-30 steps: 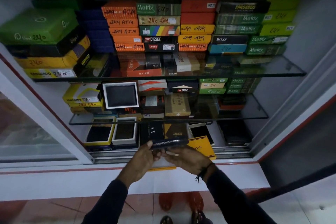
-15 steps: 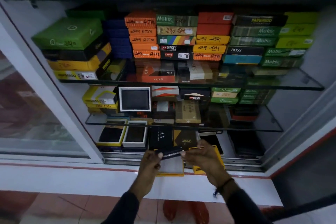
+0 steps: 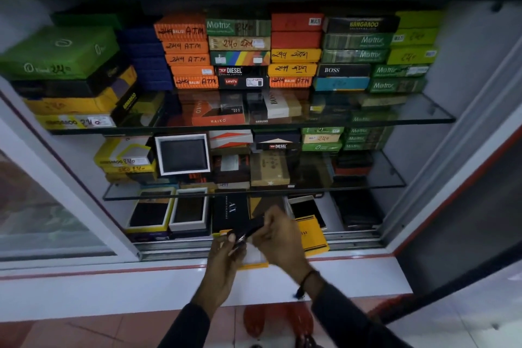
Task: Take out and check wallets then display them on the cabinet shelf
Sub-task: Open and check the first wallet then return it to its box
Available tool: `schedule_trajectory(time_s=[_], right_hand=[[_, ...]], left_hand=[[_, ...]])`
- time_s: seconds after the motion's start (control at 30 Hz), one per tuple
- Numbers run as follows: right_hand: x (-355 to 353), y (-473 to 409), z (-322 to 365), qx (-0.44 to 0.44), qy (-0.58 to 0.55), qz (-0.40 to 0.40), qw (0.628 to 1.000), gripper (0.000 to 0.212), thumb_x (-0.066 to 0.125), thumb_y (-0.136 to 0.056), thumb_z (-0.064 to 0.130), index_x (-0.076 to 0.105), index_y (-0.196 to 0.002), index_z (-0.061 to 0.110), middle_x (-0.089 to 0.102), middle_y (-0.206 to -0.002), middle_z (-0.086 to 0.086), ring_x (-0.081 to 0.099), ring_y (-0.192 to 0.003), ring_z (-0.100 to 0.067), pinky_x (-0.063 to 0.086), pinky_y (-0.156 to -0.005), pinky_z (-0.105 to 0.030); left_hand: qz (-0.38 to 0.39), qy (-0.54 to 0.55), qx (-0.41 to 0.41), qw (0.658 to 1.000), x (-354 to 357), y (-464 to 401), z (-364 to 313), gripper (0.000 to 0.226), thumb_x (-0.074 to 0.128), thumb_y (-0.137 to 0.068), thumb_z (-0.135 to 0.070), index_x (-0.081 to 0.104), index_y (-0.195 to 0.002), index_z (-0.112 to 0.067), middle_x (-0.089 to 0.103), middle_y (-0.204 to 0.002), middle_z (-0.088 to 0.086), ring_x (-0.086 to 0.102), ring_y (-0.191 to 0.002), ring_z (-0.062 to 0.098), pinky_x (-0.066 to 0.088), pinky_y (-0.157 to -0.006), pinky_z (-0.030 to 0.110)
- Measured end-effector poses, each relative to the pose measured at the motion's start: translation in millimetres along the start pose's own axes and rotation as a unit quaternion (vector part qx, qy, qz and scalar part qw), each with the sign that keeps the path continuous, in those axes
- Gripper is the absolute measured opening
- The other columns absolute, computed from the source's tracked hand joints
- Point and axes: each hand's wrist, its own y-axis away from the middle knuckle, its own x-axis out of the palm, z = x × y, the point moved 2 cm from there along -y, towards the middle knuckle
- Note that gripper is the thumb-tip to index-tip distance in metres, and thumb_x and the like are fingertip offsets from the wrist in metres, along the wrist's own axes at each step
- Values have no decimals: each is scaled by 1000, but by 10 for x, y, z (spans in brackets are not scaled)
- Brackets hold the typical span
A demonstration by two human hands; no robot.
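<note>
Both hands gripping dark wallet in front of cabinet's bottom shelf. Left hand pinching wallet's lower near end, fingers closed on it. Right hand curling around upper far end. Wallet's long axis running diagonally, low end toward left hand, high end pointing up and right toward right hand. Open yellow box lying just under hands; yellow lid just right of right hand. White counter lying beneath wrists.
</note>
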Motion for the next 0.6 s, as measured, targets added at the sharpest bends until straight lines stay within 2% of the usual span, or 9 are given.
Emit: schedule_trajectory(time_s=[0.07,0.13,0.23,0.3,0.33,0.4,0.47,0.53,0.6], right_hand=[[-283,-95,-95,61,-146,45,986,38,74,-74,-9,45,-82,14,63,-71,-8,64,-75,-21,54,-64,-27],[-602,-179,-210,110,-225,44,967,47,80,-68,-13,45,-91,9,73,-82,-25,69,-77,-29,59,-66,-37],[-857,-261,-362,173,-285,88,939,61,86,-57,-10,41,-94,10,72,-93,-34,72,-73,-33,63,-70,-39],[-846,-285,-486,197,-366,114,902,61,87,-46,-1,43,-87,10,73,-86,-30,74,-72,-33,63,-70,-35],[-795,-289,-563,211,-408,113,881,52,83,-50,-4,46,-84,9,74,-84,-26,75,-74,-32,63,-72,-33],[-676,-289,-707,254,-445,112,852,33,70,-73,-14,51,-82,11,74,-96,-24,74,-90,-33,60,-83,-33],[-596,-267,-834,276,-423,139,852,28,65,-83,-12,54,-88,13,71,-110,-23,71,-103,-34,58,-89,-34],[-557,-245,-924,274,-419,166,849,33,71,-80,-8,52,-98,13,74,-105,-18,74,-99,-29,61,-80,-31],[-499,-216,-966,267,-424,183,846,36,73,-76,-5,51,-99,13,76,-100,-17,74,-96,-30,61,-78,-32]], left_hand=[[-12,-10,27,1000,-54,-21,-84,17,69,-84,-22,68,-97,-10,74,-105,12,71,-93,24,64,-76,30],[2,10,42,999,-95,-41,-152,14,66,-84,-20,66,-95,-12,75,-101,10,72,-87,22,64,-73,30],[55,17,31,998,-9,-22,-216,21,70,-87,-20,61,-101,-7,67,-109,18,74,-83,22,64,-73,31],[88,25,10,996,131,7,-203,40,83,-77,-25,63,-105,-6,70,-110,20,75,-85,24,64,-72,32],[99,29,-4,995,180,22,-194,49,91,-67,-29,66,-103,-7,73,-108,18,76,-86,25,64,-71,32],[120,29,-14,992,222,38,-196,54,99,-55,-33,74,-96,-10,78,-102,14,77,-86,24,64,-69,31],[134,18,-20,991,176,66,-209,42,96,-60,-35,80,-93,-14,79,-101,11,77,-89,22,64,-68,29],[149,22,-26,988,97,98,-245,41,95,-61,-39,82,-93,-16,80,-103,9,77,-91,21,64,-66,28],[178,17,-41,983,86,140,-282,48,96,-60,-41,81,-97,-13,79,-107,10,77,-96,23,65,-71,31]])
